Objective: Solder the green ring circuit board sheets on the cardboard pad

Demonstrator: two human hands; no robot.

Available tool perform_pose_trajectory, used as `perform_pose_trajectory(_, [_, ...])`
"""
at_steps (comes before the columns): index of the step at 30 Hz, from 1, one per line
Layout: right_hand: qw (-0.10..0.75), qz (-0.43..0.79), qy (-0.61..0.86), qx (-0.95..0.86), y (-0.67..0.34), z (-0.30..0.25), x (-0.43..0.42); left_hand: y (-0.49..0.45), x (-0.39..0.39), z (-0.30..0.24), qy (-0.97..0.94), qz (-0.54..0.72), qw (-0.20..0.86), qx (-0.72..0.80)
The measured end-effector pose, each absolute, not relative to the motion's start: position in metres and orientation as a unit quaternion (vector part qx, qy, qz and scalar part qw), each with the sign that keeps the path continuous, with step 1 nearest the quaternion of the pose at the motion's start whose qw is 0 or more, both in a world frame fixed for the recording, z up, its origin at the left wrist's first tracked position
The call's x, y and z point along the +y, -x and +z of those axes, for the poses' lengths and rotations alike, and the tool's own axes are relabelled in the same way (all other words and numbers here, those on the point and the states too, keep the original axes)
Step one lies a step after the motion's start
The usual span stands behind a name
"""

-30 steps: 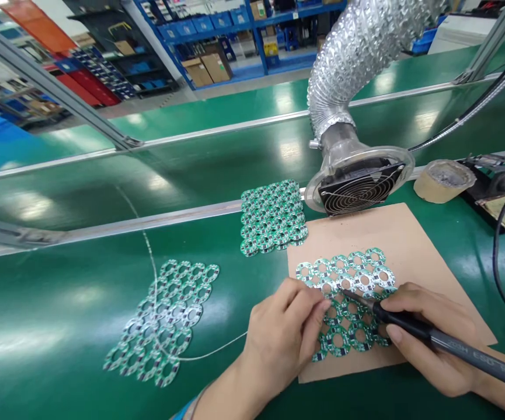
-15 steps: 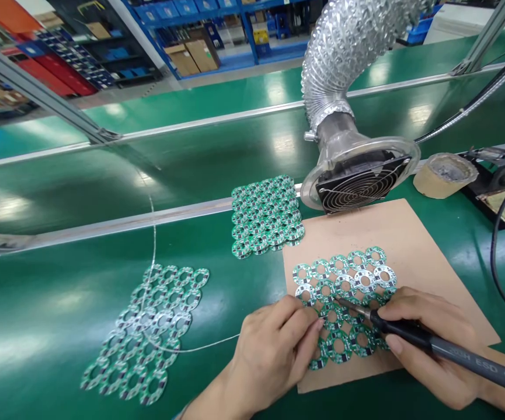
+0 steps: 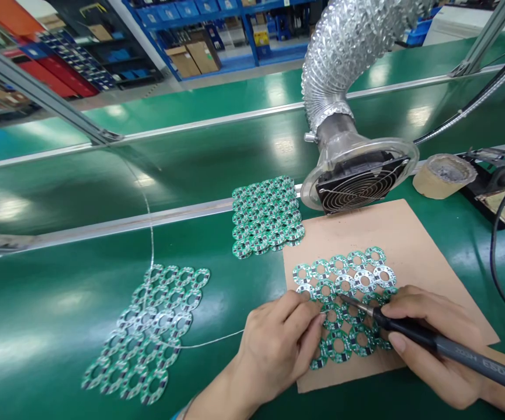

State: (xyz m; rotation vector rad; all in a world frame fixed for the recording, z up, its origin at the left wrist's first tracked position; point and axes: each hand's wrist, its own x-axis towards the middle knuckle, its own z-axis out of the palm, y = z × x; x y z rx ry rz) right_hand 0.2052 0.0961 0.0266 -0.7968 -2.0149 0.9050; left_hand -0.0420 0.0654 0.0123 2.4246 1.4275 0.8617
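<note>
A panel of round green circuit boards [image 3: 348,286] lies on a brown card sheet [image 3: 410,233]. My right hand [image 3: 431,344] grips a dark soldering iron [image 3: 449,350], its tip touching the panel near the middle. My left hand [image 3: 278,344] rests at the panel's left edge, fingers pinched on a thin solder wire [image 3: 208,343] that runs left across the bench and up. The wire's end points toward the iron tip.
A second panel of ring boards [image 3: 147,332] lies at the left on the green bench, and a stack of panels [image 3: 265,216] sits behind. A fume extractor fan [image 3: 357,175] on a foil duct hangs over the card. A tape roll [image 3: 442,175] and iron stand [image 3: 497,181] are at the right.
The view shifted a little between the first frame and now. The iron tip and my left fingers shifted slightly on the panel. Both hands keep their hold.
</note>
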Motion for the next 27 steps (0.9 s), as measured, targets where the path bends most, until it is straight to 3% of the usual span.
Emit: perform_pose_trajectory(27, [0.384,0.337,0.305,-0.804,-0.2032,0.0236,0.0956,0.0373,0.0728,0.0111,-0.825,0.262,0.091,0.492])
